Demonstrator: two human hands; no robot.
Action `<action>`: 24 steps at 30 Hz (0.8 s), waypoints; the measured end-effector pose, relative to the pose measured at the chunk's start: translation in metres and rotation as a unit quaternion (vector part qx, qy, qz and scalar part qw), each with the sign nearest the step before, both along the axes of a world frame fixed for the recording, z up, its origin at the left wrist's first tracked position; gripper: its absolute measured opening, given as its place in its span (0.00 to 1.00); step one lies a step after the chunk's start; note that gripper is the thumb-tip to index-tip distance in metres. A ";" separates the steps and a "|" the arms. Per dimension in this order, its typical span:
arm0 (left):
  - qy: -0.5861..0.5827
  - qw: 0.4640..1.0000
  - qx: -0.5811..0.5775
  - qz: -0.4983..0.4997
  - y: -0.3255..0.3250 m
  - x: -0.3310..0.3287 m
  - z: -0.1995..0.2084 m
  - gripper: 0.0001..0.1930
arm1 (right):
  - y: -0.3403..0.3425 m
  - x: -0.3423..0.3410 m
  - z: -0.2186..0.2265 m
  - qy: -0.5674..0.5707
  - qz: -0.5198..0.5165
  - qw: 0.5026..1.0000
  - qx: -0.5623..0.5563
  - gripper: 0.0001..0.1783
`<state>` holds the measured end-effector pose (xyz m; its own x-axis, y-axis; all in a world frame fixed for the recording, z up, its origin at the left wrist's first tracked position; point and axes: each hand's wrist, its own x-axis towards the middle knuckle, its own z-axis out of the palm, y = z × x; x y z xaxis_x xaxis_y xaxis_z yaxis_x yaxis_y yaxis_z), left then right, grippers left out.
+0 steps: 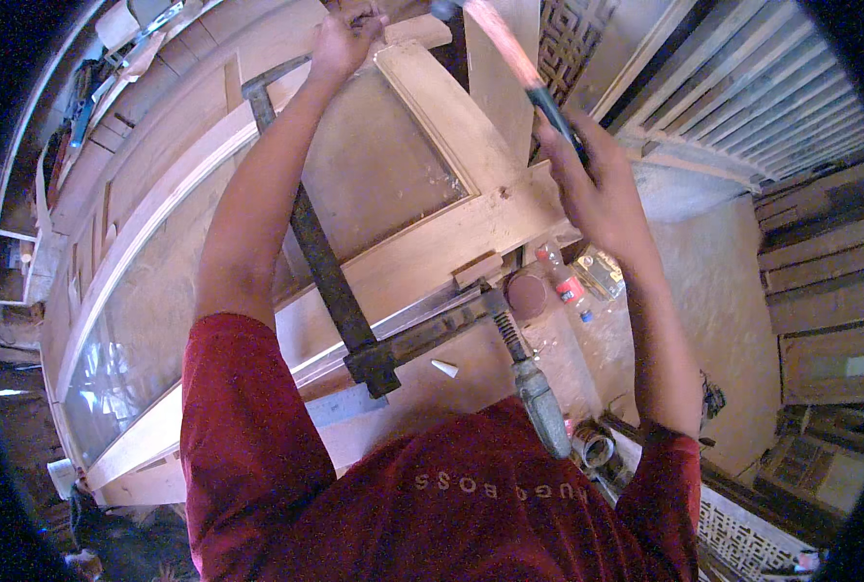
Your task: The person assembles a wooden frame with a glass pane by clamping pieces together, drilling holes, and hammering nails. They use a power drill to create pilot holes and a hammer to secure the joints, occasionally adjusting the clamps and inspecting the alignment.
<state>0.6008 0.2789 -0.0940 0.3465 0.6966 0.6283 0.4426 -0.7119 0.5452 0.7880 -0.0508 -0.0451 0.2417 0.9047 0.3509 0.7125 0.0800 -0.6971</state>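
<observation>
My right hand [597, 189] grips a hammer [514, 53] by its dark handle end. The orange shaft slants up to the top edge, where only part of the metal head shows. My left hand [347, 44] is closed in a pinch at the far end of a pale wooden frame [509, 209]; what sits between its fingertips is too small to make out. Below my left forearm, a long metal bar clamp [325, 262] lies across the frame. Its screw and grey handle [543, 407] point toward me.
Beside the frame are a plastic bottle [568, 286] with a red label and a round brown lid [526, 294]. A small white cone-shaped piece [444, 368] lies near the clamp. Slatted wooden panels [742, 87] stand at far right. An open can [595, 446] sits near my right sleeve.
</observation>
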 end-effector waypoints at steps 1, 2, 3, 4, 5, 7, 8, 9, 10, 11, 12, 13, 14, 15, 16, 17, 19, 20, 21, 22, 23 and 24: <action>0.020 1.000 -0.008 0.021 0.011 -0.006 -0.005 0.15 | 0.016 -0.002 0.007 -0.016 0.015 1.000 0.009 0.19; 0.039 0.998 -0.018 0.038 0.013 -0.006 -0.003 0.16 | 0.030 -0.002 0.014 -0.031 0.024 0.999 0.017 0.20; 0.032 0.999 -0.028 0.027 0.014 -0.005 -0.003 0.17 | 0.043 -0.003 0.024 -0.050 0.032 0.998 0.017 0.20; 0.026 0.999 -0.039 0.012 0.005 -0.001 -0.001 0.18 | 0.055 -0.003 0.031 -0.067 0.037 0.997 0.016 0.21; 0.021 0.998 -0.052 0.003 0.000 -0.003 0.000 0.18 | 0.069 -0.007 0.038 -0.084 0.034 0.995 0.038 0.21; 0.024 1.000 -0.003 0.010 0.005 -0.001 0.000 0.19 | 0.094 -0.016 0.049 -0.121 0.028 0.989 0.082 0.22; 0.024 0.999 0.021 0.013 0.007 0.001 0.000 0.20 | 0.103 -0.020 0.045 -0.117 0.028 0.985 0.120 0.22; 0.039 0.999 0.011 0.018 0.010 0.003 0.001 0.20 | 0.110 -0.021 0.046 -0.144 0.026 0.986 0.083 0.22; 0.056 0.998 -0.002 0.024 0.006 0.003 0.004 0.20 | 0.116 -0.022 0.046 -0.168 0.024 0.985 0.044 0.21; 0.074 0.997 -0.016 0.029 0.002 0.003 0.006 0.20 | 0.119 -0.022 0.046 -0.192 0.021 0.981 0.004 0.21; 0.070 0.997 -0.027 0.021 0.002 0.005 0.004 0.20 | 0.118 -0.022 0.050 -0.201 0.014 0.979 -0.024 0.21; 0.068 0.997 -0.038 0.018 0.005 0.002 0.002 0.20 | 0.119 -0.026 0.058 -0.208 0.011 0.977 -0.049 0.20; 0.066 0.997 -0.048 0.015 0.008 -0.001 -0.001 0.21 | 0.119 -0.029 0.063 -0.216 0.007 0.974 -0.075 0.20; 0.054 0.998 -0.044 0.006 0.009 -0.003 -0.004 0.21 | 0.118 -0.029 0.064 -0.197 0.024 0.980 0.012 0.20; 0.041 0.998 -0.041 -0.002 0.011 -0.005 -0.009 0.21 | 0.115 -0.028 0.063 -0.177 0.041 0.978 0.098 0.20; 0.029 0.999 -0.038 -0.010 0.013 -0.006 -0.013 0.21 | 0.114 -0.028 0.061 -0.155 0.058 0.969 0.182 0.20; -0.043 0.999 0.002 0.009 0.028 -0.015 -0.018 0.18 | 0.113 -0.042 0.055 -0.119 0.022 0.963 0.239 0.20; -0.079 0.997 0.022 0.014 0.037 -0.020 -0.020 0.16 | 0.111 -0.049 0.052 -0.101 0.000 0.958 0.267 0.21; -0.060 0.993 0.006 0.102 0.047 -0.030 -0.021 0.17 | 0.109 -0.051 0.050 -0.084 -0.022 0.952 0.295 0.21; -0.038 0.982 -0.011 0.186 0.056 -0.042 -0.023 0.18 | 0.106 -0.042 0.045 -0.092 -0.027 0.990 0.100 0.23; 0.049 0.969 -0.043 0.239 0.073 -0.065 -0.033 0.18 | 0.110 -0.032 0.049 -0.146 0.009 0.988 0.045 0.23; 0.133 0.949 -0.073 0.276 0.085 -0.065 -0.040 0.18 | 0.112 -0.015 0.058 -0.204 0.030 0.978 -0.011 0.23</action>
<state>0.5356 0.3642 -0.1338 0.0369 0.8913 0.4519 0.8616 -0.2574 0.4374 0.7726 0.0616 0.0126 0.0322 0.9213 0.3876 0.9265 0.1179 -0.3573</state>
